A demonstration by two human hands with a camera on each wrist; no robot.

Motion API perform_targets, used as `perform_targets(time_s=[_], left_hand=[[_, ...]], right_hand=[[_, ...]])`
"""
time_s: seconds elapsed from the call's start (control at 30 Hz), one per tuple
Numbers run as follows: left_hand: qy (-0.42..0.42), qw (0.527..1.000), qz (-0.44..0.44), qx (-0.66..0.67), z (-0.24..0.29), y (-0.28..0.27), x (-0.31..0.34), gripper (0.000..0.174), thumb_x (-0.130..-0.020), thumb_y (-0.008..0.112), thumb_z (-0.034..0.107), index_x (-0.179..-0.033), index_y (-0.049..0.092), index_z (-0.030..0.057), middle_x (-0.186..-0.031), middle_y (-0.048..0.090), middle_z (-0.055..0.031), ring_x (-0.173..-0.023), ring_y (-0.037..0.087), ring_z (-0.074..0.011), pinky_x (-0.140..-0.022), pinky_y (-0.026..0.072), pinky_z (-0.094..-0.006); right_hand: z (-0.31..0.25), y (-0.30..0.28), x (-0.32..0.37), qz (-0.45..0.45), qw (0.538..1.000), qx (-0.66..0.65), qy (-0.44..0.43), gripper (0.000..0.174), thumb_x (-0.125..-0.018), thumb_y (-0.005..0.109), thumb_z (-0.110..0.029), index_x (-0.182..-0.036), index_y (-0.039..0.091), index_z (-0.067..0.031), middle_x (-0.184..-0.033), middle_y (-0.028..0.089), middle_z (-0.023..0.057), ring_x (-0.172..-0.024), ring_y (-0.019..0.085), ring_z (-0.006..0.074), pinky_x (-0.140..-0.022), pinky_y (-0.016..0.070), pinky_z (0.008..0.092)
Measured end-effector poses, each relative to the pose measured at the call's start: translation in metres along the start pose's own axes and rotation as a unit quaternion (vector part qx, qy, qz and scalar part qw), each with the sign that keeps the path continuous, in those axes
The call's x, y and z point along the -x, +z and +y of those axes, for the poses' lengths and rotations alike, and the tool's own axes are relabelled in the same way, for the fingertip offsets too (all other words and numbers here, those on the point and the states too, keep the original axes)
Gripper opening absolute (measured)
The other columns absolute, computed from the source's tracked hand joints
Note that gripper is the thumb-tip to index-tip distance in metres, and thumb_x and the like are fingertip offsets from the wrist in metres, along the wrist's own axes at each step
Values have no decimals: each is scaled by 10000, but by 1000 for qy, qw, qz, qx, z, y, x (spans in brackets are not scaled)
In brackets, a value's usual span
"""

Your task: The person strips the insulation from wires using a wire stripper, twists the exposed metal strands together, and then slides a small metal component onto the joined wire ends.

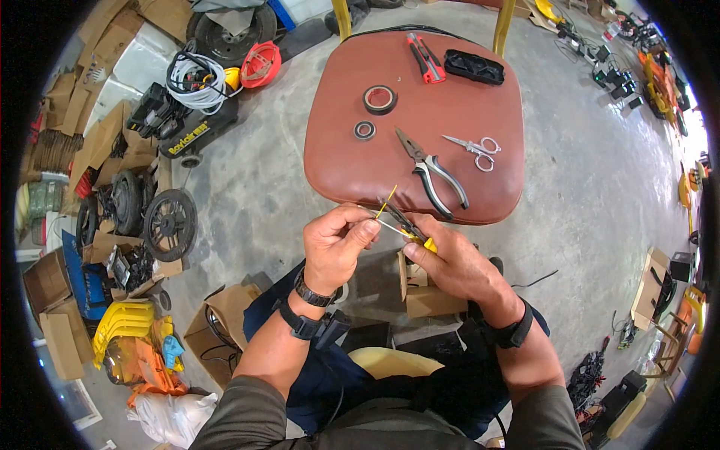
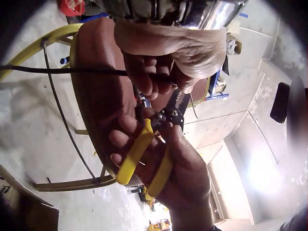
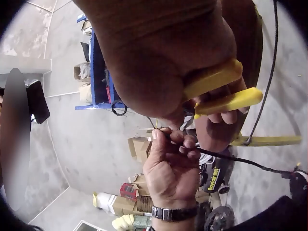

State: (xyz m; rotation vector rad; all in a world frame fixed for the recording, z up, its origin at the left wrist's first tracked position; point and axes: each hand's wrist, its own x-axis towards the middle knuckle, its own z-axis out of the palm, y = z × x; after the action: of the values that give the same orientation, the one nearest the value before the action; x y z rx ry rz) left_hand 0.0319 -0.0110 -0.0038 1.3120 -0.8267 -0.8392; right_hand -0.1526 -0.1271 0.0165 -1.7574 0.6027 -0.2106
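My left hand [image 1: 336, 244] pinches the end of a black cable [image 2: 96, 71] between thumb and fingers. From the pinch a yellow wire [image 1: 388, 199] points up toward the seat, and a white wire [image 1: 391, 227] slants toward the right hand. Gripped in my right hand [image 1: 457, 262] are wire strippers with yellow handles [image 2: 137, 156]; their dark toothed jaws sit close to the left fingertips. In the left wrist view the two handles stand slightly apart within the right hand's grip.
Ahead is a reddish-brown chair seat [image 1: 337, 161] bearing long-nose pliers [image 1: 439, 180], small scissors [image 1: 480, 152], a tape roll [image 1: 380, 99], a smaller ring [image 1: 364, 130], a red utility knife [image 1: 426, 60] and a black case [image 1: 474, 67]. An open cardboard box [image 1: 435, 301] stands below the hands.
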Motion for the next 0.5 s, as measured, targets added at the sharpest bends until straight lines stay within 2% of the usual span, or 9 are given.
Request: perform_targets(time_s=[0.03,0.13,0.33,0.5], left_hand=[[0,1000,-2,3,0,0,0,106,-932,724,66,-967,692,-29,-812,657,-46,-697,592,-88,-609,485,-235],[-2,1000,-6,11,-1,0,0,109,-926,727,58,-966,693,-37,-845,671,-61,-721,602,-97,-631,487,-238],[47,998,-31,-23,0,-4,-1,135,-893,759,59,-964,709,-44,-941,698,-109,-824,632,-142,-723,499,-265],[89,995,-45,-31,-5,-7,0,157,-855,789,56,-965,720,-33,-989,709,-143,-886,653,-177,-762,511,-288]], right_hand=[[-1,0,0,0,1000,2,-4,386,-958,635,-161,-1275,520,25,-1035,644,290,-1000,641,452,-837,502,463],[12,7,-1,56,992,44,-100,445,-935,649,-116,-1332,509,30,-1124,640,284,-1062,625,448,-900,503,472],[3,7,5,87,979,151,-102,530,-862,711,-84,-1346,523,18,-1223,632,244,-1124,605,426,-967,485,472],[1,5,8,107,952,243,-151,561,-824,724,-73,-1346,532,3,-1272,622,211,-1148,603,382,-972,480,454]])
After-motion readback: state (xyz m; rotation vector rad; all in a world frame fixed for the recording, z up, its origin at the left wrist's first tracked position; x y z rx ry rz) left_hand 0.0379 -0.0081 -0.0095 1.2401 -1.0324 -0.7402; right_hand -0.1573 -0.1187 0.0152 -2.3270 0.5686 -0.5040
